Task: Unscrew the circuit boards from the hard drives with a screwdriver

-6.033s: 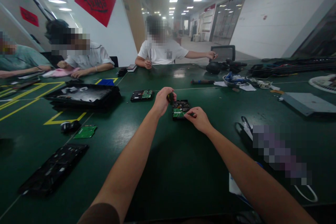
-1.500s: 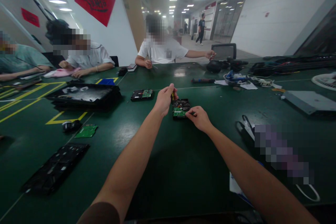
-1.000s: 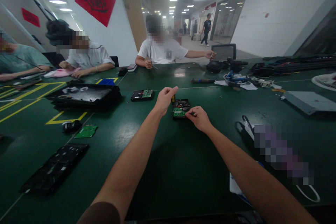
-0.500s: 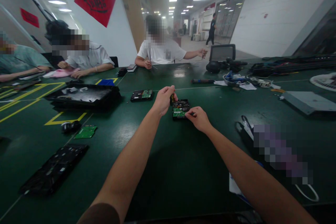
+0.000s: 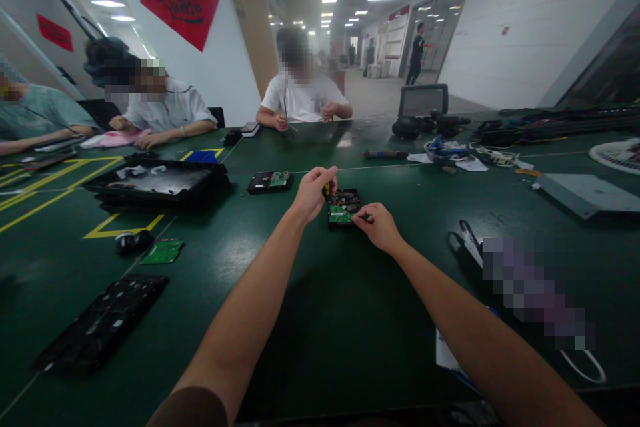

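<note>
In front of me a hard drive [image 5: 342, 215] lies on the dark green table, its green circuit board facing up at the near end. My left hand [image 5: 314, 192] is closed around a small black-and-yellow screwdriver [image 5: 327, 189], held over the drive's far left part. The screwdriver's tip is too small to make out. At the near right corner, my right hand [image 5: 379, 225] is closed, thumb and fingers pinched at the edge of the drive. A second hard drive [image 5: 270, 181] with a green board rests to the left of my left hand.
Stacked black trays [image 5: 155, 180] stand at the left, with a loose green circuit board [image 5: 163, 251] and a black panel [image 5: 103, 320] nearer me. At the right are a grey metal box [image 5: 590, 193], cables [image 5: 447, 149] and a strap [image 5: 470, 240]. Co-workers sit across the table.
My left hand has turned slightly at the screwdriver, while my right hand stays at the drive. The co-worker opposite has drawn an outstretched arm in; a person in the background has walked further right.
</note>
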Action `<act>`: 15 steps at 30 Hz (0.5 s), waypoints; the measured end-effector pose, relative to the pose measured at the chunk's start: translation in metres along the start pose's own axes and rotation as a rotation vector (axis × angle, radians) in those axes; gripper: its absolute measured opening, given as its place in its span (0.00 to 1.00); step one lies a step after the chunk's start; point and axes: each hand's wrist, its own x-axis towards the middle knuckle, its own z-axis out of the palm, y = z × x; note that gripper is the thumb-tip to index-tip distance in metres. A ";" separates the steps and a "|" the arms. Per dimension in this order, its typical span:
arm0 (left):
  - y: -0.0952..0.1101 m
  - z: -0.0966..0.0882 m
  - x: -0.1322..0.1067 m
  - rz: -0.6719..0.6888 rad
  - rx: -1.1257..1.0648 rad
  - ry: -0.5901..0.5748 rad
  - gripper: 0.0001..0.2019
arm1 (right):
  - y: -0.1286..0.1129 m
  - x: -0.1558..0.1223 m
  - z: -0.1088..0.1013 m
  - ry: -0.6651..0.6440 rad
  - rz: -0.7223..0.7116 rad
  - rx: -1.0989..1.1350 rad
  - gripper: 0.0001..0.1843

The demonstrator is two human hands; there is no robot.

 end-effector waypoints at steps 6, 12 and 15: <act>0.003 -0.003 0.003 0.039 0.070 0.029 0.23 | 0.000 0.000 -0.001 0.002 -0.017 -0.003 0.07; 0.006 0.005 0.001 -0.049 0.018 0.010 0.21 | 0.005 0.001 0.002 0.008 -0.026 -0.015 0.07; 0.002 0.009 0.001 -0.049 -0.027 0.094 0.25 | 0.005 0.001 0.001 0.003 -0.025 -0.021 0.07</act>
